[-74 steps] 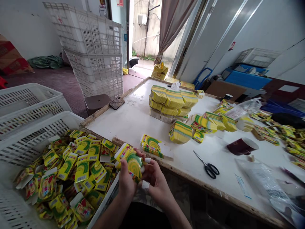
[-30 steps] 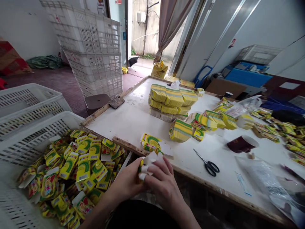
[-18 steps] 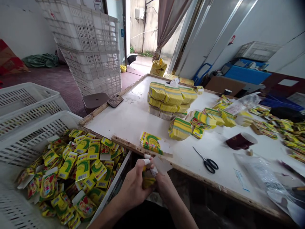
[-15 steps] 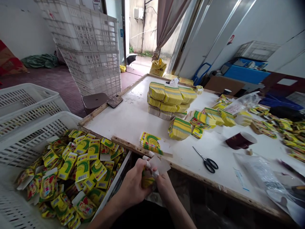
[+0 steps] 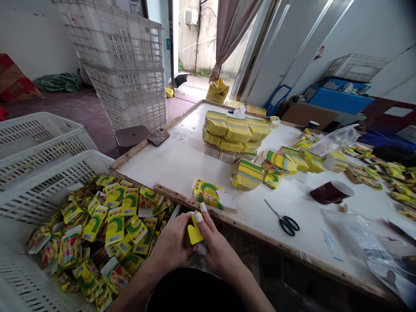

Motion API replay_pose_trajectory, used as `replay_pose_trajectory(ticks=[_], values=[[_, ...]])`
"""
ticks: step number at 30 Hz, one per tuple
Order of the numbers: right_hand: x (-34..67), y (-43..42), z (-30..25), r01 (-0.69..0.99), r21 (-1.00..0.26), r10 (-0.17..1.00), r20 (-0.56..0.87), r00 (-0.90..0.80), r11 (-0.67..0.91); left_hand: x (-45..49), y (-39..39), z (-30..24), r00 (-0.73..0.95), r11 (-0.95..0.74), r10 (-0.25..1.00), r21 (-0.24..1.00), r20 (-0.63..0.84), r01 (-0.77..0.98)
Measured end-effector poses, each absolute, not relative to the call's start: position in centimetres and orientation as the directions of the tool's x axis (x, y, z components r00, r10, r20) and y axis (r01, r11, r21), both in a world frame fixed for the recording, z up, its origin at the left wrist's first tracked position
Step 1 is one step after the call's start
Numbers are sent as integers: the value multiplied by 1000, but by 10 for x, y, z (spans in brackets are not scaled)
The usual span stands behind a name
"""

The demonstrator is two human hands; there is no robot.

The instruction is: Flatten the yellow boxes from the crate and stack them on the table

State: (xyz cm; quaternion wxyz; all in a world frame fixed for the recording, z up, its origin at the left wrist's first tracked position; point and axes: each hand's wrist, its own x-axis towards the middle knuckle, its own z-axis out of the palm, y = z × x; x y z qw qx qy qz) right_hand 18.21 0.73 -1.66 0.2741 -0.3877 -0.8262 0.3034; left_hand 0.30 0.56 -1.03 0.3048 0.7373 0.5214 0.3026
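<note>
Handling one yellow carton (image 5: 194,232) beside a heaped crate (image 5: 32,197)

Carton between both hands, just off the table's (image 5: 156,169) near edge. Left hand (image 5: 173,238) clasped round it; right hand's (image 5: 216,247) fingers at its flap (image 5: 196,235), pinching or pressing, cannot tell. Looks part-done, flap sticking out. Apparently done: shaped cartons (image 5: 115,225) in crate, overlapping, uncountable. Apparently remaining: one low pile of flat cartons (image 5: 206,193) at the edge; block of bundles (image 5: 238,129), three across on top. One scissors (image 5: 286,223), one mug (image 5: 328,193), one phone (image 5: 158,137).
</note>
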Motion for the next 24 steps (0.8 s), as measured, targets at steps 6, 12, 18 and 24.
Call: replay_pose_trajectory(ticks=[6,12,18,24], values=[[199,21,13,430,-759,766,136,-629,488,1,9,-9,350,-296,932,752,93,588],[191,21,9,325,-851,828,202,-523,413,11,8,-13,221,-245,964,832,151,498],[200,58,-27,562,-784,964,235,-123,263,-4,16,-21,-527,-105,824,855,-211,-507],[221,98,-41,697,-692,970,241,-24,189,-7,15,-31,-400,-3,698,556,-594,-831]])
